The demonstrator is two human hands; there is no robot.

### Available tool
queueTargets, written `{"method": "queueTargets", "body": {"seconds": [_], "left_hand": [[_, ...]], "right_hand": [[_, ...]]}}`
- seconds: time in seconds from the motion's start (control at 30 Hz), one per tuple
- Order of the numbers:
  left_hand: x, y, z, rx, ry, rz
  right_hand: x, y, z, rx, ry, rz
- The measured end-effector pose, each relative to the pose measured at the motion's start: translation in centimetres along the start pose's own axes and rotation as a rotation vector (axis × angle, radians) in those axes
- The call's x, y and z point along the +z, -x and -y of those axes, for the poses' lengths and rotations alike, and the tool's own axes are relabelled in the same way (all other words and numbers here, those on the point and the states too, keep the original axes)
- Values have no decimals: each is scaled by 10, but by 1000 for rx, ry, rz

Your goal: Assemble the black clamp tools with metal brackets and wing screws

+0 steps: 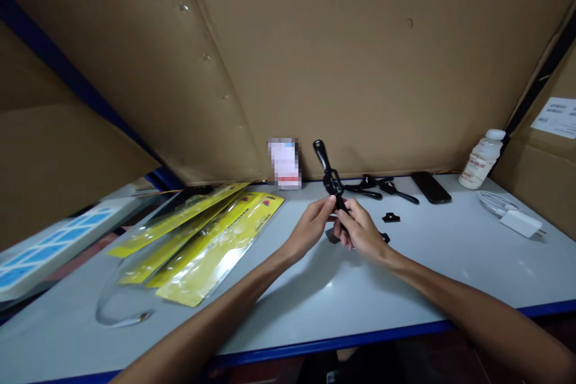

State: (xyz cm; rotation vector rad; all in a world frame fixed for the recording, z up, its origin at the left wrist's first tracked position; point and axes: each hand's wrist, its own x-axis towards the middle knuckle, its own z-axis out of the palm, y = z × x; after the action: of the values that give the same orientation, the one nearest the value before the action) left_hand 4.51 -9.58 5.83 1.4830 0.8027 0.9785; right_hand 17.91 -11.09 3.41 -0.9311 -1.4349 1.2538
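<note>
A black spokeshave (333, 182) is held up at a steep tilt above the table, one handle pointing up and away. My right hand (362, 229) is closed around its lower handle. The thumb and fingers of my left hand (312, 225) pinch it near the middle body. Below my hands lies a flat grey piece (332, 236), partly covered by the fingers. A small black winged part (391, 217) rests to the right, and another black part (386, 238) peeks out from behind my right hand. Further back lie more black spokeshaves (398, 188), close together.
Yellow-backed clear packages (216, 246) overlap at left, near a white cable (105, 306) and a blue-and-white case (58, 240). A phone (286, 163) with a blurred screen leans on the cardboard wall (333, 60). At right are a dark phone (431, 187), bottle (481, 161) and charger (522, 222).
</note>
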Motion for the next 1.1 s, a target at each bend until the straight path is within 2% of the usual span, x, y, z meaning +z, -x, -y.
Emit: {"method": "queueTargets", "body": {"seconds": [0.1,0.17,0.27,0.37,0.5,0.67,0.77,0.9,1.0,1.1], "left_hand": [[4,2,1,-18,20,-74],[-1,0,3,-22,75,-152],[-21,-5,4,-30,208,-306],[-44,-8,4,-46,255,-380],[-61,-8,8,-94,390,-348],[-60,-8,11,-188,427,-300],[-58,-8,9,-210,447,-286],[-57,-8,8,-204,447,-325],[-58,-9,10,-173,440,-357],[-61,-11,13,-131,454,-343]], "right_hand": [[0,1,3,-21,117,93],[-3,0,8,-62,270,175],[-14,-2,15,-182,705,227],[-24,-6,16,-227,1033,288],[-28,-15,18,-173,1151,466],[-25,-32,34,-155,1262,650],[-17,-34,42,-161,1412,675],[-4,-33,42,-282,1644,773],[3,-31,39,-332,1719,837],[7,-28,33,-352,1722,806]]}}
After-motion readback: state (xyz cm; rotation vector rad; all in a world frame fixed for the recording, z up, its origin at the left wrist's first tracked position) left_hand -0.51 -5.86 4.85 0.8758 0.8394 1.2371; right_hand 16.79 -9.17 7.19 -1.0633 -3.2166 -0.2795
